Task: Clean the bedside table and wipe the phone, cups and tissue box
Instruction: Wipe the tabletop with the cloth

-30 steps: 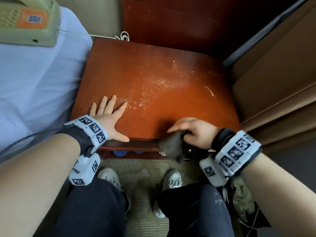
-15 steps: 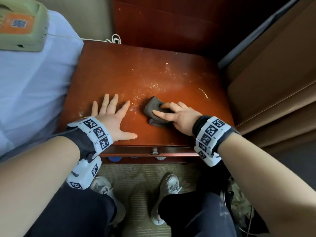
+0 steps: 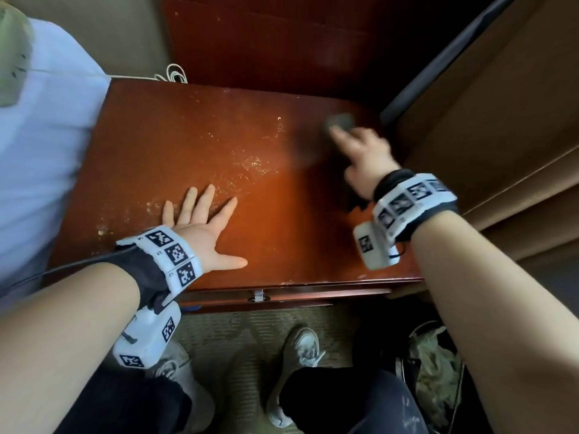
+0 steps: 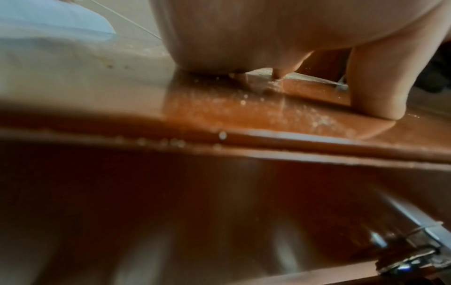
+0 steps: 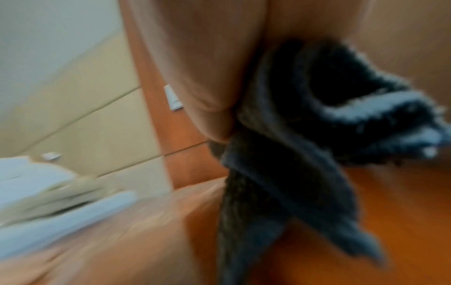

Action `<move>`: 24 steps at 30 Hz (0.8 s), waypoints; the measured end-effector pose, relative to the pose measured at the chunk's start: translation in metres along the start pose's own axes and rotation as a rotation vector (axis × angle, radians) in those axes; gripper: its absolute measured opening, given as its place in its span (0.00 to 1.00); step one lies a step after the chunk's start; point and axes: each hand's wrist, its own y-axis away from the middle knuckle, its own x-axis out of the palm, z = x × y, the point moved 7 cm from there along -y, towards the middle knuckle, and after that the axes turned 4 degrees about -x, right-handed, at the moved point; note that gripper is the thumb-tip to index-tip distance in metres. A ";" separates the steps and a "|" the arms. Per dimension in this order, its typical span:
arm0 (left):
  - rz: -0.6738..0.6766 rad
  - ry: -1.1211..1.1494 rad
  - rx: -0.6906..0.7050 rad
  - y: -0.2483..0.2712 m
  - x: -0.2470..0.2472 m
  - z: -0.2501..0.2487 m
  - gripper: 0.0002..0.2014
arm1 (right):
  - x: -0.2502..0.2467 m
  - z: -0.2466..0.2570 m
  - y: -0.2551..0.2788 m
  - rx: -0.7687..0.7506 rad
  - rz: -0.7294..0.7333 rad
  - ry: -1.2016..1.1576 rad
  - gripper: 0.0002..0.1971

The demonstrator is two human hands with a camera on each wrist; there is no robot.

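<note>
The reddish wooden bedside table (image 3: 282, 230) carries pale dust and specks (image 3: 250, 164) near its middle. My left hand (image 3: 200, 223) lies flat on the front left of the top with fingers spread; the left wrist view shows its thumb (image 4: 380, 86) pressed on the wood (image 4: 244, 115). My right hand (image 3: 363, 158), blurred with motion, holds a grey cloth (image 3: 340, 120) against the far right corner of the top. In the right wrist view the cloth (image 5: 292, 154) is bunched under the palm beside the thumb (image 5: 200, 57). A green phone (image 3: 12, 57) lies on the bed at top left.
A white-sheeted bed (image 3: 40, 151) borders the table on the left, with a coiled cord (image 3: 175, 73) at the back edge. Brown wall panels (image 3: 501, 120) close the right side. A bin with a bag (image 3: 435, 364) stands by my right foot.
My right hand carried the cloth from the table's front edge to the middle, then swept it to the far right corner. The left hand stayed flat in place.
</note>
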 end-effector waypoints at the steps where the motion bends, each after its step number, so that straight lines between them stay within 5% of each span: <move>1: -0.005 0.001 0.003 0.000 0.001 0.000 0.51 | 0.022 0.022 -0.002 -0.105 0.105 0.037 0.41; 3: -0.014 0.000 0.007 -0.001 0.001 0.001 0.51 | 0.054 0.041 -0.006 -0.179 0.288 0.115 0.44; 5: -0.011 0.002 0.009 -0.002 0.001 0.002 0.51 | 0.050 0.033 -0.013 -0.190 0.312 0.177 0.44; 10: -0.013 0.009 0.009 -0.002 0.002 0.001 0.52 | 0.006 -0.063 -0.017 0.297 0.282 0.277 0.40; 12: -0.008 0.012 0.007 -0.003 0.001 0.001 0.52 | 0.005 -0.071 -0.014 0.359 0.299 0.283 0.39; 15: -0.001 0.009 0.000 -0.003 0.000 0.002 0.52 | 0.010 -0.045 -0.025 0.249 0.239 0.150 0.36; 20: -0.028 -0.073 0.023 -0.009 -0.018 0.008 0.53 | 0.033 0.034 -0.040 -0.194 0.334 0.145 0.41; 24: -0.030 -0.027 -0.021 -0.022 -0.051 0.016 0.54 | 0.034 0.029 -0.048 -0.196 0.454 0.198 0.42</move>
